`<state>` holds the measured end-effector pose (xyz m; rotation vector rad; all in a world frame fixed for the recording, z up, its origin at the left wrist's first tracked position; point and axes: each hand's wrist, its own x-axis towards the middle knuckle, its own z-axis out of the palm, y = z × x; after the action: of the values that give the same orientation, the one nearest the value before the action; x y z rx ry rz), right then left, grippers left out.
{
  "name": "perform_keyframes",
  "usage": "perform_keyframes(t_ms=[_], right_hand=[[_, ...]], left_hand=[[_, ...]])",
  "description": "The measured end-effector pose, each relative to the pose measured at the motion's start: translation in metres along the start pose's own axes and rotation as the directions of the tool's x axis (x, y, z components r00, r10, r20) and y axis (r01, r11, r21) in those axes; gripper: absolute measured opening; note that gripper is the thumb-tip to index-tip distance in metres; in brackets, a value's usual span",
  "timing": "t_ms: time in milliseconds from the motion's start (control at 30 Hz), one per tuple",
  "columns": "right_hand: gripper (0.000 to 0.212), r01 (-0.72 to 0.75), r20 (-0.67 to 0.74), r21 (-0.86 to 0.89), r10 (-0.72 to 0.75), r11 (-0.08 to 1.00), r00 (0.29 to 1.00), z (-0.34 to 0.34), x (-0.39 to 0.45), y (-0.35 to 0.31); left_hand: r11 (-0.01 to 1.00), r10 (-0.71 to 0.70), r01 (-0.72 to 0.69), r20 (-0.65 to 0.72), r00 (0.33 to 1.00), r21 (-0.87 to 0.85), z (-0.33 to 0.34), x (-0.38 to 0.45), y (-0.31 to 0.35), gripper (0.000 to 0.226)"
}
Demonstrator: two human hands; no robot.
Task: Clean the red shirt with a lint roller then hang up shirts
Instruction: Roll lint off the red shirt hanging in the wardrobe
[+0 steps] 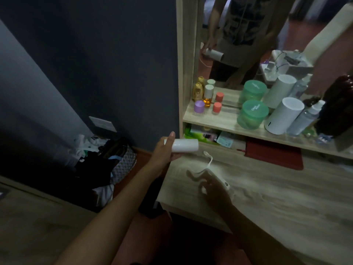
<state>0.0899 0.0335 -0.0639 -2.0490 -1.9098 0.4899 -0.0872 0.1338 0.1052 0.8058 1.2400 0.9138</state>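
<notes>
Inspector: While your left hand (164, 150) grips the lint roller (185, 147) above the surface (286, 197) edge, treat it as light, stiff, tacky; keep to its bare end.

Operator: Right hand (210, 188)?

Inspector: Blurred, pinching something white; I cannot tell what. Red shirt unseen.

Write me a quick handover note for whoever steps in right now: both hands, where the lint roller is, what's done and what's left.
Left hand: holds the white lint roller by one end, in the air at the left edge of the wooden desk.
Right hand: blurred over the desk beside a white cord; its grip cannot be told.
Shirts: no red shirt or hanger is in view. A red flat item lies under the shelf; what it is cannot be told.
Done: roller picked up.
Left: roll the red shirt, then hang up the shirts.
</notes>
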Motion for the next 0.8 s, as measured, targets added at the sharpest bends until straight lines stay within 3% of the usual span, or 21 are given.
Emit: perform_keyframes(t_ms=[167, 267, 367, 433, 567, 633, 800], right_hand=[[0.032, 0.059, -0.059, 0.092, -0.054, 0.994, 0.997, -0.002, 0.007, 0.000], [0.036, -0.038, -0.123, 0.310, 0.080, 0.950, 0.989, -0.031, 0.019, -0.024], [0.014, -0.096, -0.159, 0.650, 0.258, 0.754, 0.953, -0.076, 0.035, -0.054], [0.012, -0.096, -0.153, 0.802, 0.358, 0.589, 0.921, -0.097, 0.044, -0.066], [0.016, -0.064, -0.127, 0.936, 0.502, 0.347, 0.855, -0.116, 0.056, -0.076], [0.005, -0.019, -0.137, 0.953, 0.489, 0.302, 0.861, -0.123, 0.057, -0.083], [0.013, 0.050, -0.183, 0.962, 0.501, 0.268, 0.846, -0.127, 0.050, -0.090]], left_hand=[[1.000, -0.002, 0.002, -0.001, 1.000, 0.017, 0.000, 0.002, -0.002, 0.039], [1.000, -0.029, 0.029, 0.009, 1.000, 0.004, 0.002, 0.004, -0.002, 0.038], [0.999, -0.040, 0.040, 0.013, 0.999, -0.022, 0.006, 0.007, -0.003, 0.036], [0.998, -0.032, 0.033, 0.017, 0.999, -0.051, 0.009, 0.007, -0.002, 0.038], [0.997, -0.008, 0.012, 0.045, 0.999, -0.077, 0.016, 0.007, 0.005, 0.038], [0.997, -0.006, 0.008, 0.035, 0.999, -0.076, 0.020, 0.007, 0.007, 0.031], [0.997, -0.009, 0.010, 0.014, 1.000, -0.075, 0.032, 0.002, 0.002, 0.046]])
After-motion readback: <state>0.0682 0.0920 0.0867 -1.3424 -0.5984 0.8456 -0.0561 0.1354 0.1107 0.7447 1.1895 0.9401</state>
